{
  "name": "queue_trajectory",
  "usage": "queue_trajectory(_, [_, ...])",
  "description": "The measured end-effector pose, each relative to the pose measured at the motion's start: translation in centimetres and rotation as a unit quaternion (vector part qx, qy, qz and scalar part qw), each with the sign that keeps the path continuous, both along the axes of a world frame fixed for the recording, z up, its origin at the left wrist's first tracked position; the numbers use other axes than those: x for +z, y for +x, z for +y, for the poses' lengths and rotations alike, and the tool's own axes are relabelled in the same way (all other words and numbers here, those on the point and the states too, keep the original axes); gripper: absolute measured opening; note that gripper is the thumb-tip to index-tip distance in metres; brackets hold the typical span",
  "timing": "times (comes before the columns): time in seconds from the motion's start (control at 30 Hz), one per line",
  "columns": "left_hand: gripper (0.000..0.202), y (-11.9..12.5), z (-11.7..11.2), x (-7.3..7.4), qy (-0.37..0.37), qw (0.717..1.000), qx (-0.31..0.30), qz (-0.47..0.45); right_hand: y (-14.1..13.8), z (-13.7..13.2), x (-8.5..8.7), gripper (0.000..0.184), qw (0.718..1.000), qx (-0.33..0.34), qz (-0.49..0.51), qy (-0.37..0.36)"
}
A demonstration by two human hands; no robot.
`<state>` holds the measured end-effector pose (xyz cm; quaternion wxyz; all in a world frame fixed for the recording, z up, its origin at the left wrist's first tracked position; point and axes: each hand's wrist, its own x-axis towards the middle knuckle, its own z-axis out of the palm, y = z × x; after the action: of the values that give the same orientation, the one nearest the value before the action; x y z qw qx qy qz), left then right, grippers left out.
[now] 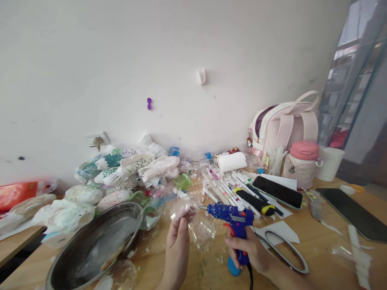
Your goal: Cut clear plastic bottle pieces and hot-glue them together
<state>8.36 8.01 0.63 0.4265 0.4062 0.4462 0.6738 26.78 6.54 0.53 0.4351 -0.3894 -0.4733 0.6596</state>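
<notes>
My right hand (248, 250) grips the handle of a blue hot glue gun (234, 216) with an orange trigger. Its nozzle points left toward a clear plastic bottle piece (187, 211). My left hand (178, 237) is closed on that clear piece, pinching it from below, just left of the nozzle. Both hands hover over the front middle of the wooden table (320, 253). A blue round cap (233, 268) lies under my right hand.
A metal bowl (93, 241) sits at front left. Painted white shapes (121, 169) pile against the wall. Markers (229, 185), a black utility knife (256, 203), scissors (284, 253), two dark screens (278, 191), a pink backpack (284, 125) and a pink flask (302, 163) lie right.
</notes>
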Motion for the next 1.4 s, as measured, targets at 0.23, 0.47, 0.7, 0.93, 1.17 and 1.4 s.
queue_trajectory(0.23, [0.037,-0.1,-0.1,-0.1,0.000,1.000,0.004,-0.011,-0.1,0.0,0.1,0.032,1.000,-0.007,0.003,0.006])
queue_trajectory(0.47, [0.036,-0.1,0.0,-0.1,0.005,1.000,0.006,0.009,0.0,-0.1,0.1,0.031,1.000,0.009,0.009,-0.009])
queue_trajectory(0.7, [0.039,0.0,0.0,-0.5,0.004,1.000,-0.004,0.000,0.0,-0.1,0.1,0.033,1.000,0.013,0.000,-0.011])
queue_trajectory(0.93, [0.035,0.0,0.1,-0.5,0.015,1.000,0.001,-0.013,0.0,-0.1,0.1,0.033,1.000,0.010,-0.003,-0.013])
queue_trajectory(1.17, [0.035,0.0,0.0,-0.3,0.005,0.999,0.010,-0.042,-0.1,0.0,0.3,0.033,1.000,0.000,-0.012,-0.010])
queue_trajectory(1.4, [0.035,0.5,-0.2,0.6,-0.015,0.991,-0.007,-0.130,-0.1,0.1,0.3,0.033,1.000,-0.012,-0.011,-0.006])
